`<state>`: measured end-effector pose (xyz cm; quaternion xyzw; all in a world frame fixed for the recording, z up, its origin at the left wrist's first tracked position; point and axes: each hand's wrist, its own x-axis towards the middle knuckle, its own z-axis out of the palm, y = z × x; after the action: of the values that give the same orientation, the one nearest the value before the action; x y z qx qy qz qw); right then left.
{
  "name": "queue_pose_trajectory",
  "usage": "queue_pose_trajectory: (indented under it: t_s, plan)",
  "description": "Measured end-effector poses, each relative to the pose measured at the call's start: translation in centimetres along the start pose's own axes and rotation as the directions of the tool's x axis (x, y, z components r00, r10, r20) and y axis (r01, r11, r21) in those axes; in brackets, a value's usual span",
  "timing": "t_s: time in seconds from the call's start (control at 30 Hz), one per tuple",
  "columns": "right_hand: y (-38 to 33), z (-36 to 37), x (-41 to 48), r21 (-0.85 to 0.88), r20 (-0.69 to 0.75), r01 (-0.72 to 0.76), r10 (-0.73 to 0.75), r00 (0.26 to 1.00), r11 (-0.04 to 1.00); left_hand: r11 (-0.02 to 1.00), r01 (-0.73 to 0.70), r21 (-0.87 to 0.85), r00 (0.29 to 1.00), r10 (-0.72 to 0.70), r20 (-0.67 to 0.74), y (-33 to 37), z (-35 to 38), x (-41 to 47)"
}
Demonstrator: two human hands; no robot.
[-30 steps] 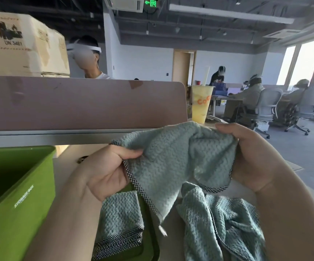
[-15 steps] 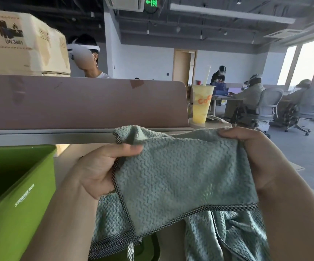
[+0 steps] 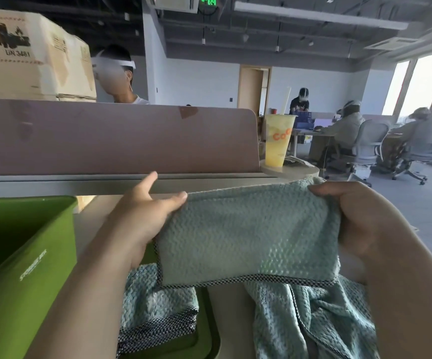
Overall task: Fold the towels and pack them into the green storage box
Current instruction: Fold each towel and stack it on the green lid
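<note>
Left hand (image 3: 145, 218): the thumb and curled fingers pinch the top left corner of the held towel (image 3: 248, 237), a pale teal waffle-weave cloth with black-and-white checked trim. The index finger sticks up, clear of the cloth.

Right hand (image 3: 360, 218): the thumb lies over the top right corner. The fingers are hidden behind the cloth, and the hand grips that edge.

The held towel is in the air above the pale desk (image 3: 225, 320), stretched flat between both hands with its top edge roughly level. Checked trim runs along the bottom edge and the lower left side. Cannot tell whether it is single or doubled.

Green plastic storage box (image 3: 28, 255): near left, open-topped, with white lettering on its near wall. The interior is dark and no contents can be made out.

Just right of the box, a green lid (image 3: 206, 327) lies flat on the desk. A folded towel (image 3: 155, 307) of the same cloth rests on it.

Near right, a crumpled towel (image 3: 313, 322) is heaped on the desk below the held towel.

Far side:
- A mauve partition panel (image 3: 106, 138) spans the desk.
- A tall yellow drink cup (image 3: 278, 143) with orange lettering stands at the panel's right end.
- A brown cardboard box (image 3: 33, 55) sits at far left.
- People sit on grey office chairs (image 3: 365, 143) at far right.
</note>
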<state>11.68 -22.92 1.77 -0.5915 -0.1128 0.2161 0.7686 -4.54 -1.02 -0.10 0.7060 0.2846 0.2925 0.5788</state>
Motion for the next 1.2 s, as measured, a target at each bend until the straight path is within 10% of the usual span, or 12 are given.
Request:
queue_pose_trajectory:
  t_s: [0.27, 1.2]
  plan:
    - [0.0, -0.4, -0.2, -0.082, -0.03, 0.127, -0.13, 0.991, 0.989, 0.967, -0.256, 0.013, 0.952, 0.254, -0.17, 0.0, -0.1, 0.1]
    - [0.6, -1.7, -0.2, -0.526, 0.024, 0.291, -0.328, 0.944, 0.799, 0.926, -0.342, 0.158, 0.854, 0.377, -0.358, -1.5, -2.1, 1.8]
